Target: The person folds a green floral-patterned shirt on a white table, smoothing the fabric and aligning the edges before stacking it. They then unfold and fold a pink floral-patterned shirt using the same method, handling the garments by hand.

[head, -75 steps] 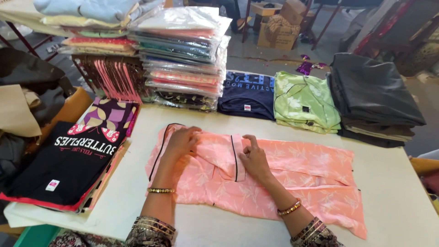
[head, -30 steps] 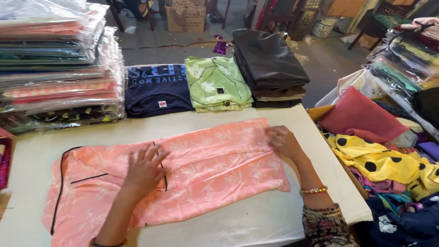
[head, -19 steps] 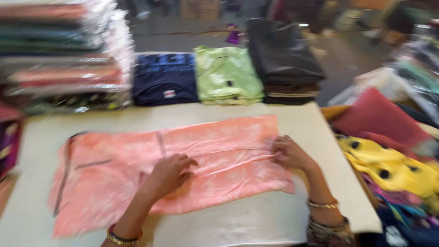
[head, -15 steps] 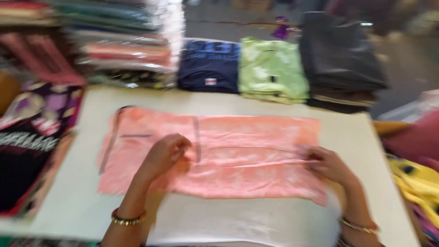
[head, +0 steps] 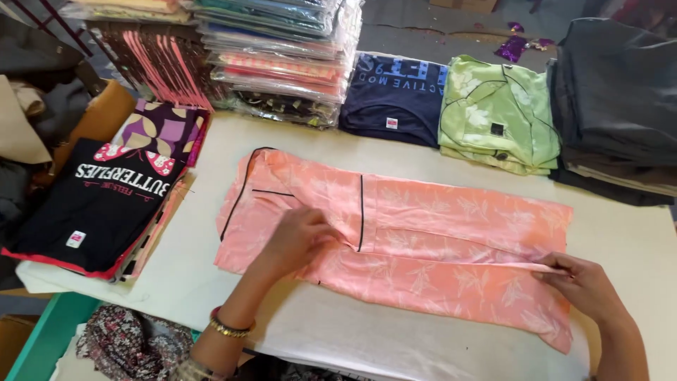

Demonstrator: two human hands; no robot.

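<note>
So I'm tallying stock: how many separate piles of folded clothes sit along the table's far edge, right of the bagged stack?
3: a navy pile, a light green floral pile beside it, and a dark grey pile at the right, partly out of frame.

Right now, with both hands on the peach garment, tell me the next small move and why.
Probably lift the pinched edge and carry that end over toward the middle. The right hand pinches a fold at the far end of the peach leaf-print garment, while the left hand presses flat near the black-piped seam, anchoring it. The cloth lies long and smooth on the white table, so it looks ready for a crosswise fold.
</note>
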